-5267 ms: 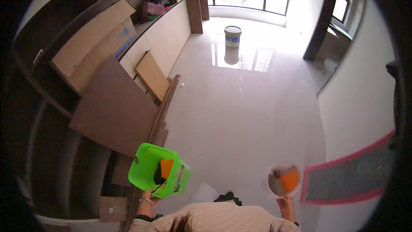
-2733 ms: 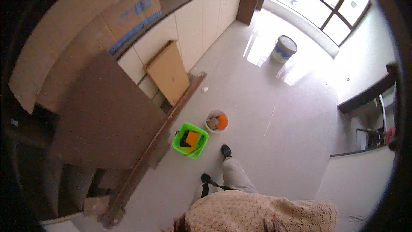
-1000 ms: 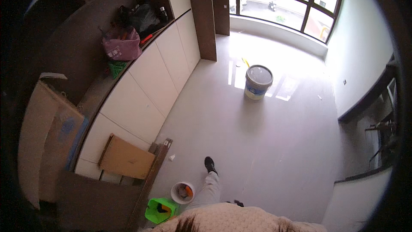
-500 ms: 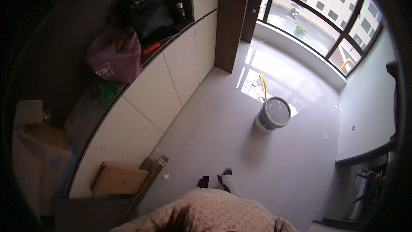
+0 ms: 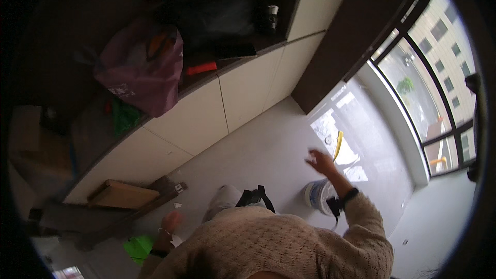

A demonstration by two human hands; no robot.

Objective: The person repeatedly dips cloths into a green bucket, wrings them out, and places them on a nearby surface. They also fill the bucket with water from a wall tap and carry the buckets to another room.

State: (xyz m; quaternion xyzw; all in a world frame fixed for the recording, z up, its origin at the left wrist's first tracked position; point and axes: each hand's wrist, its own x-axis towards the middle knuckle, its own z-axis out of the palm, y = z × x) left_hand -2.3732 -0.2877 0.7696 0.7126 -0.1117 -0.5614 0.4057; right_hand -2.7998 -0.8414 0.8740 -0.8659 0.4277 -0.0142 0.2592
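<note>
My right hand (image 5: 321,161) is raised over the floor, with its fingers a little apart and nothing visible in them. A black band with a small dark device (image 5: 335,206) and a cord sits at that wrist. Below the right forearm stands a paint bucket (image 5: 316,196), partly hidden by the arm. A yellow strip-like object (image 5: 338,145) shows just beyond the hand. At the lower left my left hand (image 5: 171,220) hangs beside my body, its fingers smeared by motion. Close to its wrist is a bright green flat thing (image 5: 138,249); whether the hand touches it, I cannot tell.
Along the left runs a cream cabinet (image 5: 181,124) with a dark shelf. On it lie a purple bag (image 5: 147,70), a dark bag (image 5: 219,15), a red object (image 5: 201,68) and a small bottle (image 5: 273,18). Brown boards (image 5: 122,195) lean at its foot. A large window (image 5: 413,80) stands right.
My view has swung toward the cabinet, so the bucket and window appear lower and farther right. Both my hands have come into view, and the right arm now reaches over the bucket.
</note>
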